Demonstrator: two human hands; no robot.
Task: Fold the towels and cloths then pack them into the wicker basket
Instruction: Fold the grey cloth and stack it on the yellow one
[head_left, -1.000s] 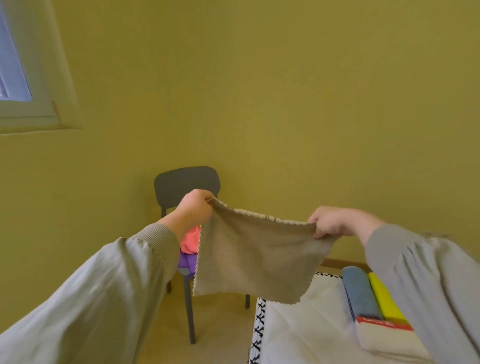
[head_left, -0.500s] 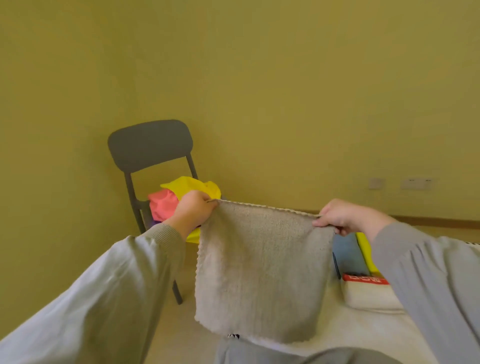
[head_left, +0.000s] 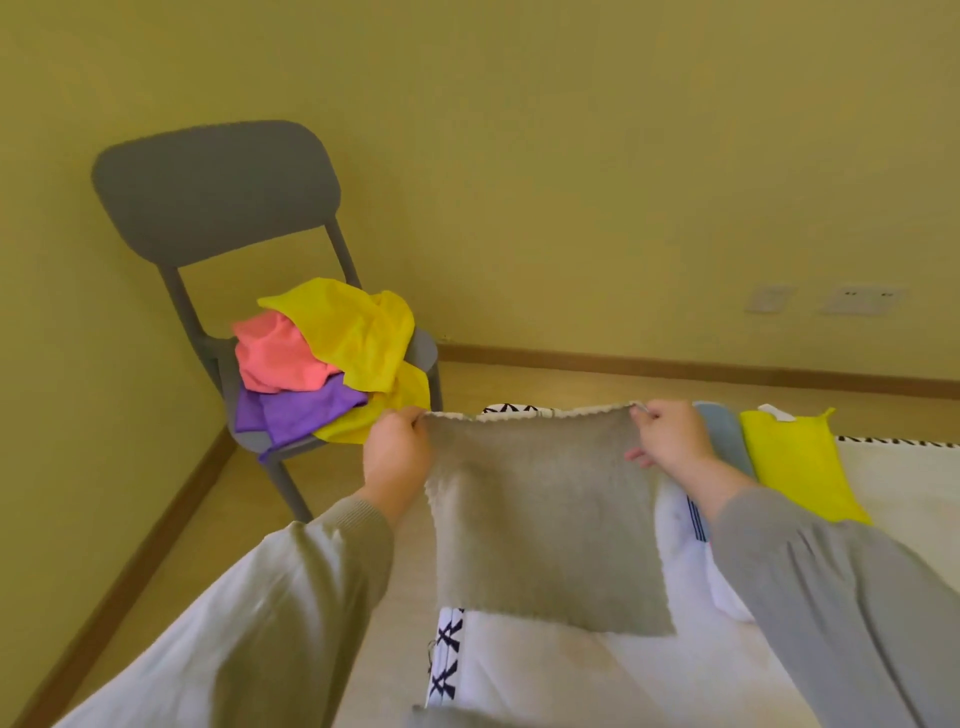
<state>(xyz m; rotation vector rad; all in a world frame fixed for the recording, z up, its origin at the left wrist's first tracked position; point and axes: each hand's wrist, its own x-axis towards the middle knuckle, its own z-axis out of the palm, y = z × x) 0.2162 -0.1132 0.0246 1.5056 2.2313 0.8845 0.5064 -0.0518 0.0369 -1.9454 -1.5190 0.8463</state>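
Observation:
A square grey-beige cloth (head_left: 545, 519) is stretched between my hands over the white surface. My left hand (head_left: 397, 457) pinches its far left corner and my right hand (head_left: 670, 441) pinches its far right corner. The cloth's near edge lies low over the white bedding (head_left: 597, 675). Folded cloths lie to the right: a blue one (head_left: 724, 431), a yellow one (head_left: 800, 467) and a white one (head_left: 685, 519) partly under my right arm. No wicker basket is in view.
A grey chair (head_left: 218, 192) stands at the left by the yellow wall, its seat heaped with unfolded pink (head_left: 275, 353), yellow (head_left: 358, 332) and purple (head_left: 301, 410) cloths. The bedding has a black-and-white patterned border (head_left: 447, 660). Wall sockets (head_left: 857, 299) sit at the right.
My view has tilted down and both hands have lowered the cloth from in front of me toward the white bedding. Both hands kept their pinch on the corners.

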